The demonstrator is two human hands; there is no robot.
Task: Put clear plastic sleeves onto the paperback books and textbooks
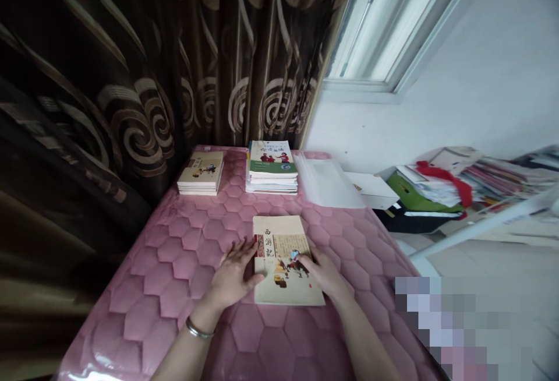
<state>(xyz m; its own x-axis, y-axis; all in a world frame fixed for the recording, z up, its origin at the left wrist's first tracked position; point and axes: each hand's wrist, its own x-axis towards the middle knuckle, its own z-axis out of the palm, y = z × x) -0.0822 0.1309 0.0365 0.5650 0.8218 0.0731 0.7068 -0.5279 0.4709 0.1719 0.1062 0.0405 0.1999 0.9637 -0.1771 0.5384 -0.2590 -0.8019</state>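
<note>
A cream paperback book (283, 288) lies flat on the pink padded surface, with large dark Chinese characters and small painted figures on its cover. My left hand (236, 273) is at the book's left edge, fingers spread and flat, the thumb tip over the edge of the cover. A silver bangle (200, 328) circles that wrist. On the opposite side, my right hand (323, 270) grips the book's right edge. Its thumb rests on the cover, while the other fingers are partly hidden along the side.
Behind the book stand a short stack of similar cream books (201, 172) and a taller stack of booklets (271, 165). Translucent plastic sleeves (327, 180) and a white box (371, 190) lie to their right. A patterned curtain (244, 49) hangs behind; papers (430, 186) are piled at right.
</note>
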